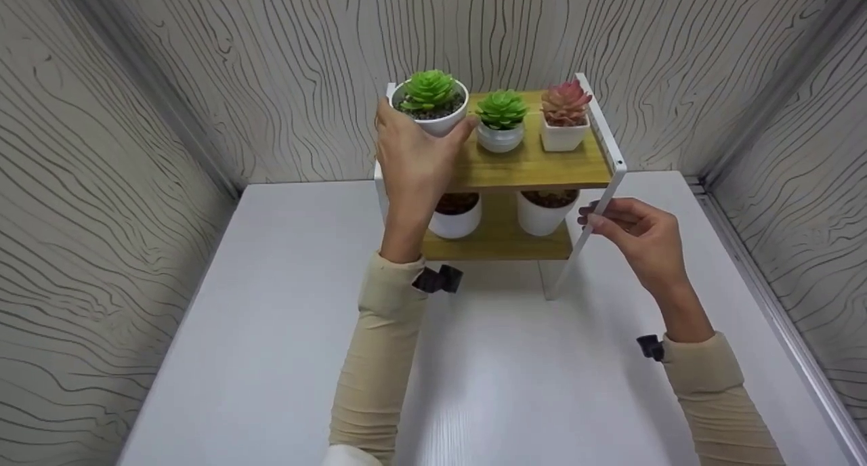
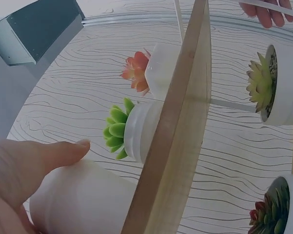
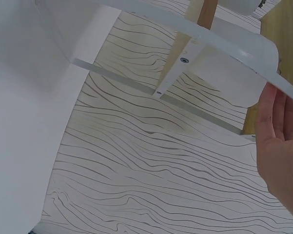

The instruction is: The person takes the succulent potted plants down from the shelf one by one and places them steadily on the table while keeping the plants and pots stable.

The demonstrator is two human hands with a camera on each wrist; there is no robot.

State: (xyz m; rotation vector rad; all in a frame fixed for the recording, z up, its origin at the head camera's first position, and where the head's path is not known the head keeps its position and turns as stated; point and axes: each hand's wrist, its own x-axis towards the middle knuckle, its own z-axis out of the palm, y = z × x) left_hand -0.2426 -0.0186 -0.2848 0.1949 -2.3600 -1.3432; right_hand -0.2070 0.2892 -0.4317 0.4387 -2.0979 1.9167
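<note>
My left hand [image 1: 414, 156] grips a white round pot [image 1: 443, 124] with a green succulent and dark gravel, at the left end of a two-tier wooden shelf [image 1: 535, 173]. In the left wrist view the thumb lies along the pot's side [image 2: 87, 195], and its base meets the board or comes very near it. My right hand [image 1: 643, 239] pinches the shelf's white side frame [image 1: 589, 239] between thumb and fingers, beside the lower tier. A small green succulent [image 1: 501, 110] in a ribbed pot and a pinkish-red succulent [image 1: 565, 103] in a square pot stand on the top board.
Two white pots, a left one [image 1: 457, 223] and a right one [image 1: 540, 217], stand on the lower board [image 1: 501, 249]. The shelf stands on a white table [image 1: 284, 303], close to a wood-grain patterned wall [image 1: 305, 80]. Similar panels rise at both sides.
</note>
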